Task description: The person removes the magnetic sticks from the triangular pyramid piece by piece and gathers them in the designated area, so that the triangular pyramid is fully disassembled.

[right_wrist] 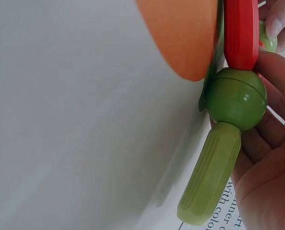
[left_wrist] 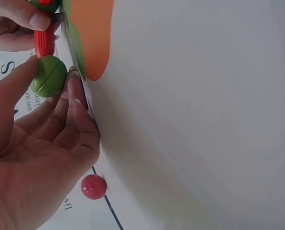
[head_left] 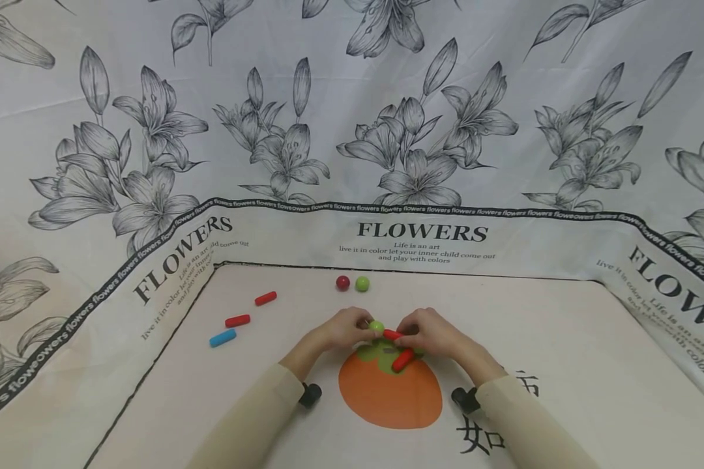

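My left hand (head_left: 349,327) pinches a green ball (left_wrist: 49,79) between thumb and fingers. A red grooved rod (left_wrist: 44,42) meets that ball and runs to my right hand (head_left: 431,331), whose thumb and fingers grip it near a second, darker green ball (right_wrist: 238,98). From this darker ball a thicker-looking red rod (right_wrist: 241,33) and a light green rod (right_wrist: 209,175) stick out in different directions. Both hands are close together over the top of the printed orange fruit (head_left: 390,394). The fingers partly hide the joined rods and balls in the head view.
A red ball (head_left: 343,283) and a light green ball (head_left: 362,283) lie beyond the hands. Two red rods (head_left: 266,298) and a blue rod (head_left: 223,337) lie to the left on the pale printed cloth (head_left: 270,391). A flower-patterned curtain (head_left: 305,234) rises behind.
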Demonstrator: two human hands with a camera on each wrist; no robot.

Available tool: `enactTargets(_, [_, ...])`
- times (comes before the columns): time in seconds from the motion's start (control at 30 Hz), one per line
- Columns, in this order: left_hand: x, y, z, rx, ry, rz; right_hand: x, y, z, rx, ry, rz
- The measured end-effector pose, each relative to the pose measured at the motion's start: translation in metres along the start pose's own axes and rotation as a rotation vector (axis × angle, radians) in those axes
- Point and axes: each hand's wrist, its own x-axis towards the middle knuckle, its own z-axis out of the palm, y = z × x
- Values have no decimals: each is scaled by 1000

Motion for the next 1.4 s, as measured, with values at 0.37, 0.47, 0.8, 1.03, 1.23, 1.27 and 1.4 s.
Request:
enactTargets(0.37, [0, 3, -4, 55, 29, -13, -1, 1, -2, -32, -6, -49])
enactTargets(0.47, [0, 3, -4, 76, 49, -22, -2, 1, -2, -35, -1, -43])
enactTargets(0.8, [14, 1, 1, -1, 166, -86, -3, -3, -1, -21, 5, -21])
enactTargets(1.03, [48, 11, 3, 8, 321, -109, 0, -4, -2, -20, 5, -33])
enactTargets(1.23, [63, 23, 4, 115, 395, -215, 1, -8, 0, -19, 7, -48])
enactTargets(1.27, [66, 24, 5, 126, 400, -226, 0, -8, 0, -18, 8, -47])
enactTargets(1.4, [79, 26, 8, 154, 404, -259, -3, -6, -1, -22, 17, -37])
